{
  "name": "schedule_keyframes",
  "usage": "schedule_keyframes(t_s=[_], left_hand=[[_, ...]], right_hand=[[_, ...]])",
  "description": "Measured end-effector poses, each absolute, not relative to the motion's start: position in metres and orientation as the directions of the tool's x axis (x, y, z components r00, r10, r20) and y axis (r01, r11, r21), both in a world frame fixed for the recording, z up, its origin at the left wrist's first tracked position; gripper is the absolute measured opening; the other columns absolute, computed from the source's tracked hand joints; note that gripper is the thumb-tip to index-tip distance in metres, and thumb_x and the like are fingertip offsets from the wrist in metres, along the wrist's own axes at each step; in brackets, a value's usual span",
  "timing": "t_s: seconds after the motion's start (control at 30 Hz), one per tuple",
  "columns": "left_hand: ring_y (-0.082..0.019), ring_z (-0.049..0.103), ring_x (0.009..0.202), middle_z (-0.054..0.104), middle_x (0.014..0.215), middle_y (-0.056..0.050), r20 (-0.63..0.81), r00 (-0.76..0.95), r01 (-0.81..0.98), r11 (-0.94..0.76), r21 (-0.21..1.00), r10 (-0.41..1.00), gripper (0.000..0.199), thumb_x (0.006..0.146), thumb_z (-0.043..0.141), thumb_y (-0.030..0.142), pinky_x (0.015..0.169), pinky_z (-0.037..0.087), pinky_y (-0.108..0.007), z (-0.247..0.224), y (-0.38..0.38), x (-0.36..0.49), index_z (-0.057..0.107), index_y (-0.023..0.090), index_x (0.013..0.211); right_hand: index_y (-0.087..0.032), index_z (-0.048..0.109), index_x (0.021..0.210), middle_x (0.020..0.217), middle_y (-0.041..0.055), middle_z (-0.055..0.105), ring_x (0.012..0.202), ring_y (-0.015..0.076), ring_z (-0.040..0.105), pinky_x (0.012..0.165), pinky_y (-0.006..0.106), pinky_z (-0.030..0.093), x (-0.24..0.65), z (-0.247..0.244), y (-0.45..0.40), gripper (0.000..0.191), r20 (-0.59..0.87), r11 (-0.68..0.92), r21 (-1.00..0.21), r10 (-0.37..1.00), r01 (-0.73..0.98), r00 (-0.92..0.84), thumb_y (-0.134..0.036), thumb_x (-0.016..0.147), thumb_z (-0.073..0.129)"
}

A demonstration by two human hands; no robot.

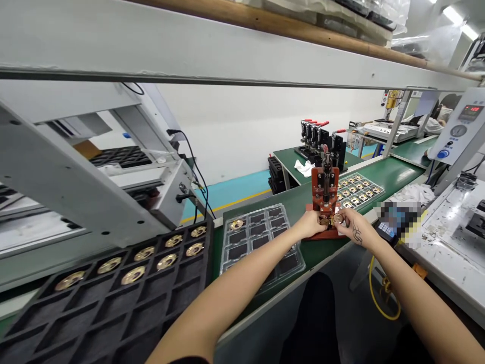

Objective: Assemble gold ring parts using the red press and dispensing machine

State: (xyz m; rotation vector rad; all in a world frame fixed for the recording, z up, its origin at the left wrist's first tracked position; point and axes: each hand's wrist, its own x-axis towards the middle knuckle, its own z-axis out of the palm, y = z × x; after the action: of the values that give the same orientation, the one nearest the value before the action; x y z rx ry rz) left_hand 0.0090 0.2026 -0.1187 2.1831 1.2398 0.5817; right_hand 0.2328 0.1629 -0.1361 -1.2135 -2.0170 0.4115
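Note:
Both hands are at the base of a red toggle press on the green bench. My left hand is closed at the press's left side. Its fingertips touch a small brownish-gold part low in the press, and I cannot make out exactly what they grip. On the other side, my right hand pinches a round gold part between thumb and fingers, just in front of the press. The fingers partly cover both parts.
Left of the press lies a clear blister tray with one gold ring part. A black compartment tray holds several gold rings. Behind the press is a filled clear tray. A white shelf beam crosses overhead. A keypad device sits right.

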Motion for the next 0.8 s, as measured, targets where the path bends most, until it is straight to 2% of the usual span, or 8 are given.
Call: schedule_keyframes(t_s=[0.2, 0.3, 0.4, 0.47, 0.57, 0.7, 0.73, 0.8], left_hand=[[-0.018, 0.059, 0.061, 0.065, 0.065, 0.000, 0.098, 0.499, 0.606, -0.427, 0.671, 0.861, 0.009, 0.076, 0.075, 0.023, 0.058, 0.039, -0.027, -0.118, 0.204, 0.004, 0.073, 0.017, 0.081], [-0.019, 0.061, 0.066, 0.067, 0.073, -0.001, 0.105, 0.488, 0.598, -0.419, 0.684, 0.867, 0.015, 0.077, 0.075, 0.030, 0.062, 0.043, -0.028, -0.106, 0.190, -0.021, 0.075, 0.017, 0.086], [-0.019, 0.065, 0.074, 0.071, 0.094, -0.006, 0.086, 0.440, 0.570, -0.351, 0.743, 0.894, 0.028, 0.077, 0.078, 0.038, 0.067, 0.049, -0.030, -0.088, 0.172, -0.064, 0.076, 0.019, 0.097], [-0.019, 0.067, 0.075, 0.072, 0.100, -0.007, 0.016, 0.365, 0.473, -0.201, 0.858, 0.931, 0.036, 0.077, 0.081, 0.041, 0.068, 0.053, -0.031, -0.075, 0.159, -0.096, 0.073, 0.020, 0.104], [-0.018, 0.070, 0.073, 0.072, 0.092, -0.004, -0.065, 0.224, 0.198, 0.020, 0.980, 0.972, 0.042, 0.074, 0.088, 0.041, 0.068, 0.058, -0.032, -0.059, 0.136, -0.144, 0.069, 0.020, 0.104], [-0.017, 0.071, 0.073, 0.076, 0.095, -0.005, -0.061, -0.030, 0.011, 0.061, 0.998, 0.998, 0.046, 0.066, 0.098, 0.036, 0.068, 0.061, -0.032, -0.042, 0.095, -0.210, 0.073, 0.022, 0.101], [-0.018, 0.072, 0.074, 0.078, 0.097, -0.006, -0.054, -0.095, 0.019, 0.056, 0.998, 0.994, 0.049, 0.065, 0.099, 0.038, 0.069, 0.062, -0.032, -0.038, 0.083, -0.227, 0.073, 0.022, 0.103], [-0.020, 0.075, 0.077, 0.079, 0.096, -0.006, -0.011, -0.212, 0.108, 0.035, 0.993, 0.977, 0.056, 0.066, 0.099, 0.045, 0.072, 0.064, -0.034, -0.031, 0.061, -0.260, 0.072, 0.021, 0.108]], right_hand=[[-0.020, 0.067, 0.109, 0.084, 0.0018, 0.065, 0.067, 0.0169, 0.058, 0.062, 0.027, 0.049, 0.232, -0.156, 0.181, 0.022, 0.371, 0.482, -0.625, 0.876, 0.614, -0.309, -0.036, 0.095, 0.063], [-0.019, 0.072, 0.100, 0.086, 0.0034, 0.065, 0.073, 0.0194, 0.061, 0.068, 0.030, 0.052, 0.222, -0.159, 0.194, 0.018, 0.353, 0.507, -0.598, 0.862, 0.620, -0.364, -0.034, 0.090, 0.072], [-0.020, 0.078, 0.102, 0.097, 0.0069, 0.068, 0.089, 0.0241, 0.066, 0.081, 0.034, 0.055, 0.210, -0.155, 0.203, 0.018, 0.339, 0.546, -0.558, 0.838, 0.625, -0.429, -0.028, 0.086, 0.079], [-0.022, 0.080, 0.112, 0.107, 0.0081, 0.070, 0.097, 0.0254, 0.068, 0.090, 0.036, 0.056, 0.205, -0.149, 0.201, 0.026, 0.331, 0.563, -0.531, 0.825, 0.633, -0.457, -0.024, 0.085, 0.081], [-0.025, 0.080, 0.121, 0.110, 0.0062, 0.073, 0.098, 0.0233, 0.071, 0.092, 0.033, 0.057, 0.206, -0.137, 0.188, 0.034, 0.328, 0.575, -0.484, 0.818, 0.659, -0.473, -0.024, 0.087, 0.082], [-0.020, 0.083, 0.098, 0.093, 0.0029, 0.077, 0.082, 0.0160, 0.073, 0.077, 0.024, 0.055, 0.226, -0.099, 0.175, 0.011, 0.379, 0.560, -0.431, 0.824, 0.708, -0.422, -0.025, 0.096, 0.074], [-0.017, 0.082, 0.087, 0.082, 0.0040, 0.077, 0.073, 0.0150, 0.072, 0.070, 0.024, 0.052, 0.232, -0.083, 0.178, 0.021, 0.414, 0.534, -0.425, 0.833, 0.730, -0.368, -0.026, 0.100, 0.068], [-0.005, 0.081, 0.084, 0.075, 0.0136, 0.076, 0.071, 0.0183, 0.073, 0.064, 0.032, 0.046, 0.238, -0.047, 0.196, 0.049, 0.521, 0.448, -0.433, 0.832, 0.782, -0.189, -0.038, 0.108, 0.052]])
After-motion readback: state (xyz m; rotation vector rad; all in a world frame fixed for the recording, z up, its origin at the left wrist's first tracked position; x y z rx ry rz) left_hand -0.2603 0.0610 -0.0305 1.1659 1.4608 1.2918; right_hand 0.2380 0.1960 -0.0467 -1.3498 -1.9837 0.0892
